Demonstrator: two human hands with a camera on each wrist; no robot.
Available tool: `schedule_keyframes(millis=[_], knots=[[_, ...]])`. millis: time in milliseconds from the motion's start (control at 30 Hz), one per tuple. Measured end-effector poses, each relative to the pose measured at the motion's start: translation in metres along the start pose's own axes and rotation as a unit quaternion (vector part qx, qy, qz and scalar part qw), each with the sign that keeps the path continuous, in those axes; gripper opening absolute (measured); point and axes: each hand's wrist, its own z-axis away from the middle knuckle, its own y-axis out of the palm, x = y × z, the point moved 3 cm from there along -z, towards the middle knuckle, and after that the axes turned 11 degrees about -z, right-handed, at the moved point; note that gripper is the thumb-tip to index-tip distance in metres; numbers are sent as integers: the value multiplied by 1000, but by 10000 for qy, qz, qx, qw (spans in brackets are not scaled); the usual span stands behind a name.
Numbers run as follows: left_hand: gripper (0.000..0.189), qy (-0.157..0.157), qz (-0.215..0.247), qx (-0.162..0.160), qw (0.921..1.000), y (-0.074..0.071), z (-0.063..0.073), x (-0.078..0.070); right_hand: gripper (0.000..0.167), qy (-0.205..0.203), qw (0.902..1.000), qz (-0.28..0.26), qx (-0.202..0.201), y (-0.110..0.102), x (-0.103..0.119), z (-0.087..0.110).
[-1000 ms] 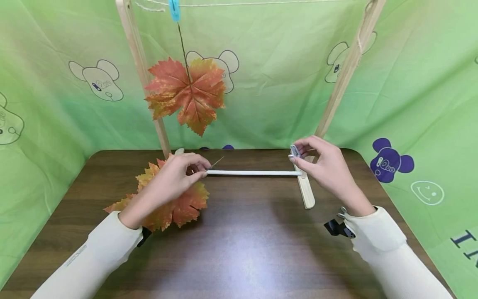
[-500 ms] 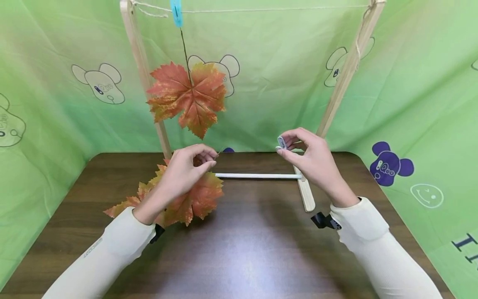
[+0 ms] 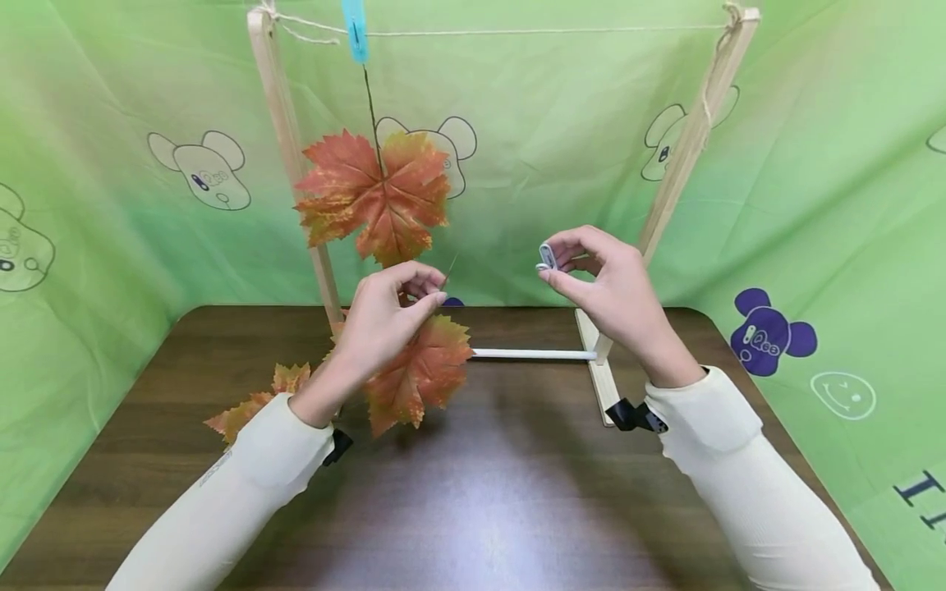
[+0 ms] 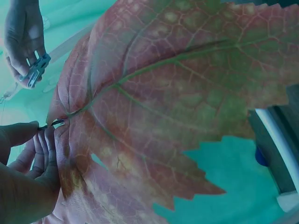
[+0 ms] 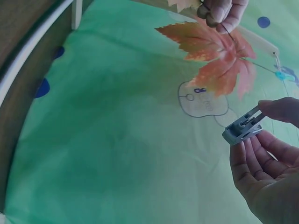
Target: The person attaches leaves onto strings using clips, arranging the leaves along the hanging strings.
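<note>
My left hand (image 3: 392,316) pinches the thin stem of an orange maple leaf (image 3: 421,373), which hangs below the fingers; in the left wrist view this leaf (image 4: 140,93) fills most of the picture. My right hand (image 3: 609,283) holds a grey clothespin (image 3: 547,256) between thumb and fingers, level with the left hand and to its right. The right wrist view shows the clothespin (image 5: 243,126) gripped by its handle end. Above the left hand, another maple leaf (image 3: 377,197) hangs by its stem from a blue clothespin (image 3: 355,33) on a string (image 3: 547,32).
Two wooden posts (image 3: 683,156) carry the string, joined low down by a white rod (image 3: 532,355). One more leaf (image 3: 251,406) lies on the brown table (image 3: 488,492) behind the left forearm. A green printed cloth (image 3: 835,205) surrounds the table.
My left hand has risen and moved right, lifting the maple leaf by its stem. My right hand has moved up and left with the grey clothespin. The head view has tilted slightly up.
</note>
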Motion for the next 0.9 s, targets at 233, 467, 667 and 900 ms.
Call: schedule_keyframes(millis=[233, 467, 667, 900], knots=[[10, -15, 264, -104, 9996, 3, -8, -11, 25, -93, 9997, -201, -90, -2, 11, -11], [8, 117, 405, -284, 9987, 1, -15, -22, 25, -50, 9994, -326, -112, -3, 19, -21], [8, 157, 530, -462, 9974, 1, -22, -30, 26, -114, 9989, -428, -164, -3, 29, -30], [9, 232, 794, -586, 9948, -1, -33, -37, 25, -185, 9982, -537, -199, -3, 42, -39]])
